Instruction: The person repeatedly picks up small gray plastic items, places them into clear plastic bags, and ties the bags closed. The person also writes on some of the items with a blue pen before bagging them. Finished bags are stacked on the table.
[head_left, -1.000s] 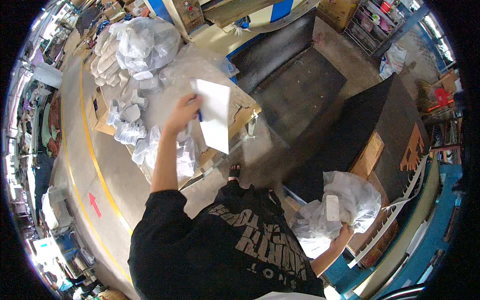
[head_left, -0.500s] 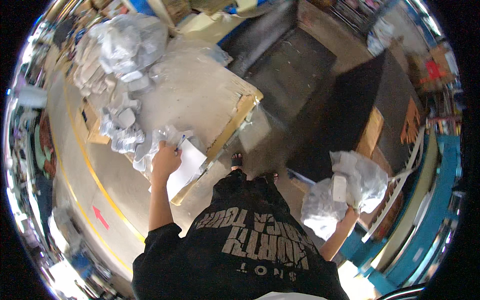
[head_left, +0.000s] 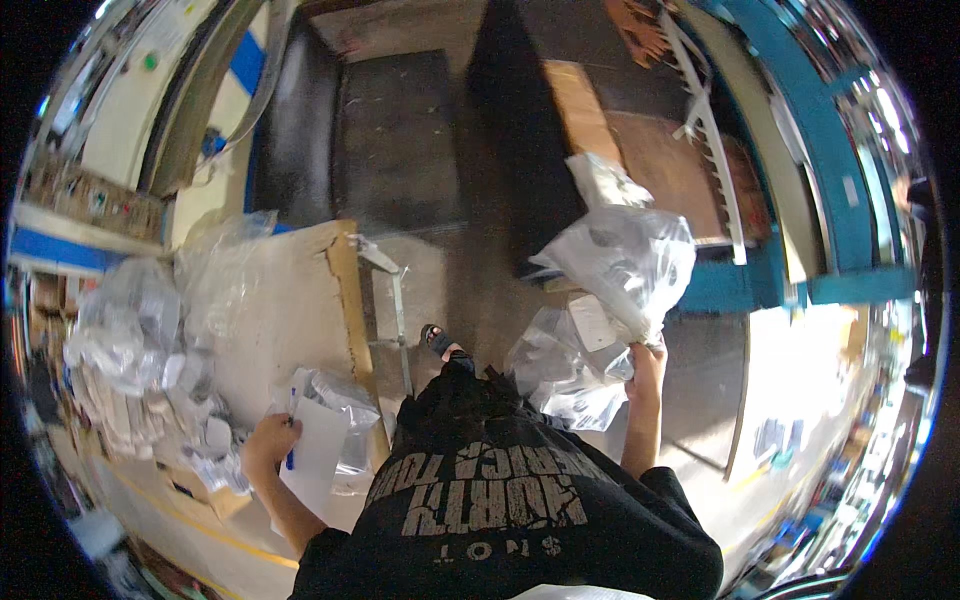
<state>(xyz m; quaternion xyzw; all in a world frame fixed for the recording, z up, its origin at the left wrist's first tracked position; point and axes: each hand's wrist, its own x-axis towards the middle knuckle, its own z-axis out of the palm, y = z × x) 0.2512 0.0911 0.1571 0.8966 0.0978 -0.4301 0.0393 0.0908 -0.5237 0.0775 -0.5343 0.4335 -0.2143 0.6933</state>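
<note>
My left hand [head_left: 270,442] is closed around a blue pen [head_left: 291,461], and white sheets of paper [head_left: 320,440] lie right beside its fingers. It cannot be told whether the hand grips the paper too. Behind the paper is a crumpled clear plastic bag [head_left: 352,408]. My right hand [head_left: 647,362] clutches the gathered neck of clear plastic bags [head_left: 635,258] out to my right. A pale flat rectangular piece [head_left: 596,322] sits among these bags. More see-through film [head_left: 548,365] hangs below it, and what the bags contain is hard to make out.
A worn table [head_left: 290,290] with a chipped edge stands at left. Beyond it are a large clear bag [head_left: 130,318] and pale stacked pieces [head_left: 120,415]. A dark panel [head_left: 515,150] rises ahead. Blue machine framing [head_left: 725,285] is at right, with a bright white tabletop [head_left: 795,390] nearer.
My view has swung to the right. The pen and paper stay at my left hand, now lower in view; the plastic bags remain in my right hand, closer to my body.
</note>
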